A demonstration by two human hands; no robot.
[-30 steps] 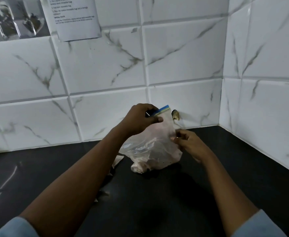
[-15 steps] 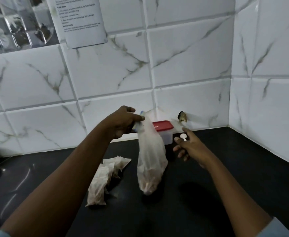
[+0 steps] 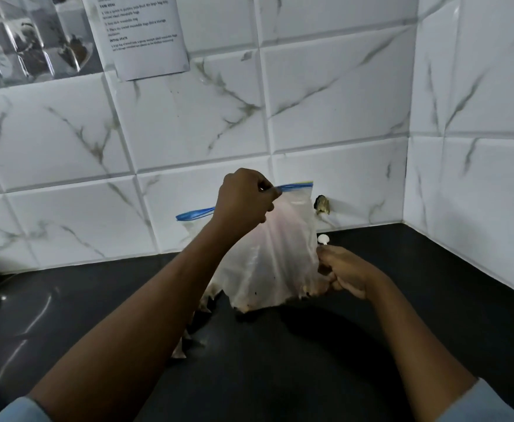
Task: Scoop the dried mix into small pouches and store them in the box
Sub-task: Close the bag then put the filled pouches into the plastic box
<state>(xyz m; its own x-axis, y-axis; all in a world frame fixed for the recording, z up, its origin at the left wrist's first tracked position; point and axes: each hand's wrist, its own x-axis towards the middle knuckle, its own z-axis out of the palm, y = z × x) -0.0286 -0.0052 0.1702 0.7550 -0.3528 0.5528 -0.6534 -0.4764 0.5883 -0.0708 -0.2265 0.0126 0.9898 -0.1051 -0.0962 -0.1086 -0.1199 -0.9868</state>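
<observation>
Your left hand (image 3: 243, 199) is raised in the middle of the view, its fingers curled tight on the blue zip strip (image 3: 297, 187) at the top of the large clear bag (image 3: 274, 254), roughly halfway along the strip, so the strip runs out on both sides of your fist and slants down to the left. The bag hangs from that grip, wide and crumpled, with the brownish dried mix (image 3: 283, 295) gathered along its bottom edge, low over the dark surface (image 3: 280, 370); you cannot tell from here whether the bottom touches the surface or hangs just above it. Your right hand (image 3: 345, 274) sits lower and to the right, against the bag's lower right edge, its fingers closed round the handle of a small white spoon (image 3: 323, 239) whose bowl sticks up above your knuckles, just beside the plastic. Whether those fingers also pinch the bag itself is not clear. Under your left forearm, a few small pouches (image 3: 188, 339) lie on the surface, mostly hidden by the arm, with only pale corners showing. Behind everything stands the white marbled tile wall (image 3: 325, 111), meeting a second tiled wall in the corner on the right. A printed paper sheet (image 3: 141, 32) is stuck to the tiles at the upper left, with a piece of clear shiny plastic (image 3: 27, 41) beside it, and a small dark object (image 3: 322, 205) sits on the wall just right of the bag's top corner.
</observation>
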